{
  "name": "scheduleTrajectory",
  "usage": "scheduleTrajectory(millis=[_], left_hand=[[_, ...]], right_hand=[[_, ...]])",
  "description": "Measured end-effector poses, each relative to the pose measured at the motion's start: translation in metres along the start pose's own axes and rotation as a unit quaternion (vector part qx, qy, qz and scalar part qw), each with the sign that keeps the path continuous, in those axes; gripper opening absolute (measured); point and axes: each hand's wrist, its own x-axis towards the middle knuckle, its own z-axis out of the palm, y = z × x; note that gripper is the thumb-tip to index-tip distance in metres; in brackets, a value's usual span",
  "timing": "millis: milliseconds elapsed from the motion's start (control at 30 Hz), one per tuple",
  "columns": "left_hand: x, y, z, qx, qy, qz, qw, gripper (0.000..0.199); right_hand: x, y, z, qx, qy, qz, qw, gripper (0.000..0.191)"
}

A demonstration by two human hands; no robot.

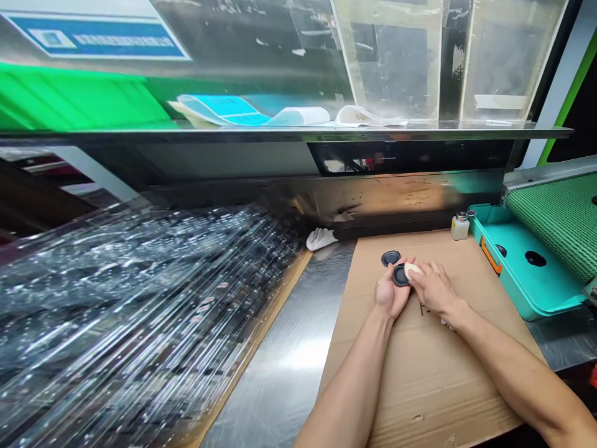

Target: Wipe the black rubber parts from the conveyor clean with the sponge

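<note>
Brushed stainless-steel tabletop is partly covered on the right by a flat sheet of brown corrugated cardboard, and at the left by a heap of glossy, clear plastic wrapping, blurred in places. Above the far edge, a metal shelf is occupied by a bright green plastic container and curled blue-and-white paper sheets. Over the cardboard, a round black disc with a raised rim is supported by the left hand, its palm turned up and its grip closed lightly about the disc's edge. A small, rounded white pad is pinched in the grip of the right hand and is held against the disc's right side. Just beyond the left fingers, a second black disc is laid on the cardboard. Near the far right corner, a small whitish bottle with a metal top is stood upright beside a turquoise plastic tray, in which dark round pieces are seen. Beyond the tray, a green mesh conveyor belt is partly shown.
</note>
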Motion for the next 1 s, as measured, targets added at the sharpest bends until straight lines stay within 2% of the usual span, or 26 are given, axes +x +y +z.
scheduleTrajectory(millis=[33,167,267,367,467,567,633,700,733,767,800,867,933,967,1000], left_hand=[[0.0,0.0,0.001,0.0,0.007,0.003,1.0,0.033],[0.001,0.001,-0.001,-0.004,0.005,-0.01,1.0,0.033],[0.001,0.004,-0.005,-0.004,0.011,-0.004,1.0,0.033],[0.001,0.008,-0.009,-0.007,0.012,-0.02,1.0,0.033],[0.001,0.013,-0.01,-0.027,0.008,-0.043,0.999,0.036],[-0.001,0.015,-0.007,-0.029,-0.005,-0.05,0.998,0.034],[-0.003,0.013,-0.003,0.019,-0.012,-0.041,0.999,0.03],[-0.005,0.008,0.0,0.117,-0.019,0.025,0.993,0.034],[-0.006,0.005,0.001,0.183,-0.02,0.085,0.979,0.043],[-0.008,0.001,0.002,0.255,-0.022,0.158,0.954,0.055],[-0.01,-0.002,0.003,0.328,-0.025,0.236,0.914,0.066],[-0.014,-0.008,0.004,0.457,-0.043,0.364,0.81,0.083],[-0.02,-0.01,0.005,0.538,-0.068,0.441,0.715,0.09],[-0.022,-0.011,0.006,0.561,-0.078,0.463,0.682,0.092],[-0.025,-0.012,0.007,0.575,-0.085,0.476,0.661,0.094]], right_hand=[[0.0,0.001,-0.002,-0.011,-0.007,0.007,1.0,0.031],[0.0,0.001,-0.006,-0.02,-0.046,-0.049,0.998,0.031],[0.001,0.012,-0.009,-0.066,-0.04,0.027,0.997,0.033],[0.0,0.034,-0.012,-0.086,-0.024,0.134,0.987,0.033],[-0.001,0.056,-0.01,-0.088,-0.018,0.208,0.974,0.03],[-0.001,0.066,-0.006,-0.077,-0.028,0.233,0.969,0.027],[-0.001,0.068,-0.003,-0.066,-0.031,0.239,0.968,0.027],[-0.001,0.068,-0.002,-0.059,-0.032,0.241,0.968,0.027],[-0.001,0.068,-0.001,-0.057,-0.032,0.241,0.968,0.028],[-0.001,0.068,-0.001,-0.057,-0.032,0.242,0.968,0.028],[-0.001,0.068,-0.001,-0.057,-0.033,0.243,0.968,0.028],[-0.001,0.067,-0.001,-0.058,-0.033,0.242,0.968,0.029],[-0.001,0.068,-0.001,-0.058,-0.037,0.243,0.968,0.03],[0.0,0.068,-0.001,-0.059,-0.037,0.243,0.968,0.03],[0.0,0.068,-0.001,-0.06,-0.037,0.242,0.968,0.031]])
